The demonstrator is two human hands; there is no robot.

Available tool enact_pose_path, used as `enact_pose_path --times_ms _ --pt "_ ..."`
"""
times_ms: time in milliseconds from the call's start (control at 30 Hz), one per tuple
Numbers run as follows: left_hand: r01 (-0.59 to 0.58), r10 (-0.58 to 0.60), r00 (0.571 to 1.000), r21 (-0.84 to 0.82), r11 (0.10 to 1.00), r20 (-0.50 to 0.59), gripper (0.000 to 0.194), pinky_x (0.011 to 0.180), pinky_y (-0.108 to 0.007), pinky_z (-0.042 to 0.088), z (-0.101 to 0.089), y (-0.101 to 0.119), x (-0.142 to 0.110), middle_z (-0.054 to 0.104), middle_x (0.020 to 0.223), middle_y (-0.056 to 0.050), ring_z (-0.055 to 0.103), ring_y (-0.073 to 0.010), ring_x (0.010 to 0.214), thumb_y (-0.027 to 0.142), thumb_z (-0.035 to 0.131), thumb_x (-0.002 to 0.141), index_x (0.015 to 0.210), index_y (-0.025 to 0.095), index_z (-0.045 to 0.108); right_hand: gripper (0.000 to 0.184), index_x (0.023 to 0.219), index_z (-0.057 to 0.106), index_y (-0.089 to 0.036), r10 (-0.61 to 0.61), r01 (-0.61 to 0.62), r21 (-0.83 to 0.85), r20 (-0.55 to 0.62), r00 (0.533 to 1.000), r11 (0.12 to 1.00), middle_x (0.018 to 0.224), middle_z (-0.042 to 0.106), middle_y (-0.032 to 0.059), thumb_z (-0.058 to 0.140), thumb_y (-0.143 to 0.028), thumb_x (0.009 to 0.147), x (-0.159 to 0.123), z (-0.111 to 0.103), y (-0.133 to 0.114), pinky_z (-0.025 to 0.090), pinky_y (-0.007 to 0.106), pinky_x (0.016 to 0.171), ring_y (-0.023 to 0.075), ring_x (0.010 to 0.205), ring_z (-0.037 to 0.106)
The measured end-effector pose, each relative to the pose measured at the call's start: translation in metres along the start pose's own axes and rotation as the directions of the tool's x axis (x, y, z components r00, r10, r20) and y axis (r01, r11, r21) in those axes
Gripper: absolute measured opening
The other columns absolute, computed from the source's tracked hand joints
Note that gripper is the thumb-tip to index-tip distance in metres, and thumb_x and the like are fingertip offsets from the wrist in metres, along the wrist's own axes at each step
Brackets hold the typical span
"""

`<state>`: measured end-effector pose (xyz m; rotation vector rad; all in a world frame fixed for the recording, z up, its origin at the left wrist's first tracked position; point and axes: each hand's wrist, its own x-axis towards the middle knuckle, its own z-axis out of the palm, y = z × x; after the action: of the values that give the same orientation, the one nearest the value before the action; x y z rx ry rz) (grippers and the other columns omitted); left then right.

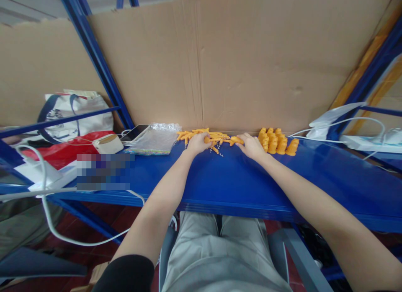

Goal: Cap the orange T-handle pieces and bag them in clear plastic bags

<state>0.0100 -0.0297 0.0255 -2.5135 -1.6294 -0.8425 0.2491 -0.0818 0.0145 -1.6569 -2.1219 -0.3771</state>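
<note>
My left hand is at the near side of a loose pile of orange plastic pieces, its fingers closed around one orange piece. Thin metal spirals, like corkscrews, stick out from several pieces of the pile. At the pile's right end my right hand pinches another orange piece between thumb and fingers. Just right of that hand, several orange figure-like pieces stand upright in rows. Fine shapes of the held pieces are too small to make out.
A tall cardboard sheet backs the blue tabletop. Left of the pile lie a clear plastic bag, a phone, a red bag and a power strip. White cables hang over the front-left edge.
</note>
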Motion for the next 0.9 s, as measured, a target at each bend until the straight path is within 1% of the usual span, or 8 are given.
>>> enact_pose_path --times_ms 167,267,433,567,667,900 --pt "-0.010 0.010 1.000 -0.006 1.000 -0.011 0.032 0.082 -0.027 0.051 0.001 -0.001 0.001 0.073 0.094 -0.006 0.068 -0.0220 0.091 0.025 0.068 0.078 0.109 0.016 0.070 0.039 0.131 0.059 -0.016 -0.033 0.036 0.047 -0.058 0.998 0.998 0.124 0.062 0.0167 0.047 -0.026 0.095 0.001 0.008 0.006 0.048 0.043 0.091 0.0301 0.112 0.061" --pt "-0.045 0.045 0.998 -0.007 0.999 -0.042 0.032 0.082 -0.029 0.051 0.003 0.002 0.001 0.073 0.096 -0.006 0.067 -0.0221 0.091 0.027 0.068 0.078 0.109 0.017 0.070 0.042 0.134 0.058 -0.017 -0.078 0.087 0.092 -0.102 0.992 0.992 0.122 0.061 0.0164 0.046 -0.026 0.095 0.004 0.015 0.010 0.049 0.046 0.090 0.0302 0.106 0.063" --pt "-0.141 0.139 0.983 -0.008 0.990 -0.117 0.025 0.083 -0.032 0.051 0.007 0.016 -0.002 0.073 0.099 -0.006 0.067 -0.0232 0.094 0.027 0.066 0.080 0.104 0.020 0.068 0.042 0.134 0.058 -0.020 -0.164 0.195 0.190 -0.165 0.973 0.962 0.120 0.058 0.0150 0.046 -0.026 0.094 0.008 0.023 0.014 0.052 0.046 0.090 0.0278 0.101 0.064" --pt "-0.136 0.134 0.981 -0.006 0.991 -0.139 0.026 0.082 -0.033 0.051 0.009 0.024 -0.004 0.072 0.098 -0.007 0.066 -0.0253 0.096 0.030 0.066 0.081 0.104 0.019 0.067 0.042 0.134 0.058 -0.020 -0.191 0.241 0.248 -0.207 0.959 0.938 0.118 0.055 0.0144 0.044 -0.025 0.094 0.009 0.025 0.018 0.052 0.046 0.091 0.0260 0.100 0.063" --pt "-0.149 0.145 0.979 -0.013 0.989 -0.140 0.027 0.081 -0.034 0.050 0.011 0.023 -0.004 0.072 0.096 -0.007 0.066 -0.0252 0.094 0.032 0.068 0.080 0.104 0.019 0.066 0.041 0.133 0.058 -0.023 -0.215 0.271 0.271 -0.218 0.952 0.924 0.118 0.054 0.0131 0.043 -0.026 0.095 0.009 0.026 0.021 0.052 0.047 0.091 0.0246 0.099 0.063" --pt "-0.205 0.198 0.964 -0.022 0.978 -0.175 0.027 0.078 -0.032 0.051 0.016 0.012 -0.001 0.072 0.091 -0.005 0.066 -0.0235 0.089 0.038 0.070 0.080 0.099 0.020 0.066 0.040 0.133 0.059 -0.024 -0.243 0.302 0.299 -0.219 0.945 0.905 0.115 0.053 0.0127 0.044 -0.026 0.095 0.011 0.027 0.021 0.052 0.048 0.091 0.0242 0.097 0.062"
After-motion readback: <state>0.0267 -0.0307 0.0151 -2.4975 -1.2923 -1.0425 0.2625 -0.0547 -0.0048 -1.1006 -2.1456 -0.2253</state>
